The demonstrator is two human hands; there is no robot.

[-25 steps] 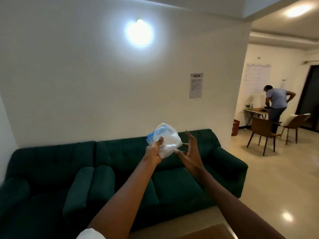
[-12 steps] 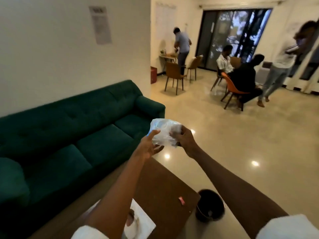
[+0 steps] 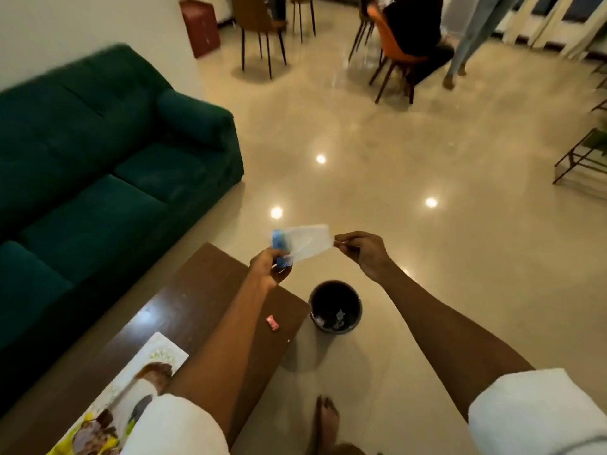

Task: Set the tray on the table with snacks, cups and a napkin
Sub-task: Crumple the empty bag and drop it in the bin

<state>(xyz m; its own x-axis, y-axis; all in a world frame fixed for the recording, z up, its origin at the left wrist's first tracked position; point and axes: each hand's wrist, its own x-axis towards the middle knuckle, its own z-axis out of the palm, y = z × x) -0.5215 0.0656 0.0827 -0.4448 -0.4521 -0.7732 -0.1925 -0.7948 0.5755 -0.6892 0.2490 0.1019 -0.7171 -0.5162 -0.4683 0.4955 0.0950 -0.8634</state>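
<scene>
Along the left edge of the frame runs a dark green sofa (image 3: 98, 152), with the brown table (image 3: 184, 310) just in front of it, stretching from the lower left toward the centre. On the table's near end, at the lower left, lies a printed tray (image 3: 154, 356) with a pale, patterned face, partly hidden by the white sleeve (image 3: 177, 425) of the left arm; whether it already carries cups or snacks cannot be told from what shows. A small pink wrapper (image 3: 272, 322) sits alone on the table's right end. Just above centre, the left hand (image 3: 270, 269) is closed around the blue end of a clear plastic packet (image 3: 300, 244), held out over the far corner of the table. The right hand (image 3: 361, 252), a little right of centre, pinches the packet's opposite edge between finger and thumb, so the film is drawn taut between the two hands; this looks like the start of tearing or pulling it open, probably to get at a napkin or snack inside, though the contents cannot be made out. Below the hands, on the glossy floor (image 3: 427, 290) beside the table, stands a dark round bin (image 3: 335, 307) with scraps in it, well placed to take the torn wrapping. Across the top, chairs (image 3: 259, 31) and seated or walking people are in the background.
</scene>
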